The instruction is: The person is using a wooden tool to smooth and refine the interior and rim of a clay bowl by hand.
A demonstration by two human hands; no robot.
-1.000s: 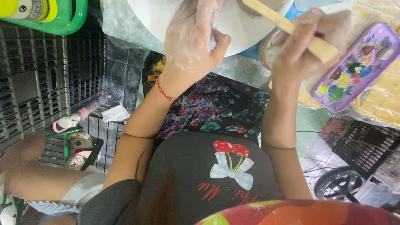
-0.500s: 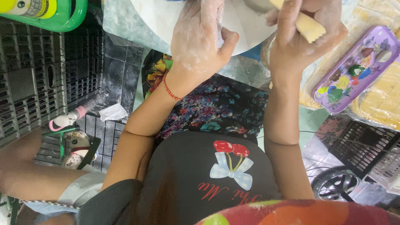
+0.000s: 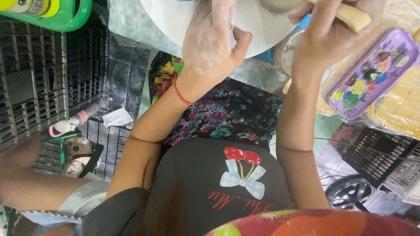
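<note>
My left hand [image 3: 213,41], dusted with white clay, lies flat with its fingers on the edge of a round white disc [image 3: 253,26] at the top of the view. A red string bracelet sits on that wrist. My right hand [image 3: 334,32] is closed around a pale wooden stick [image 3: 350,15] held over the disc's right side. A grey lump [image 3: 280,4] on the disc is cut off by the frame's top edge.
A purple tray [image 3: 372,74] with paint blobs lies at the right on pale yellow blocks [image 3: 400,105]. Black plastic crates [image 3: 39,83] stand at the left, with a green container [image 3: 57,13] above them. Another black grid [image 3: 372,153] is at the lower right.
The right hand has moved up and in with the stick, so less of the stick shows. The left hand has stayed on the disc's edge.
</note>
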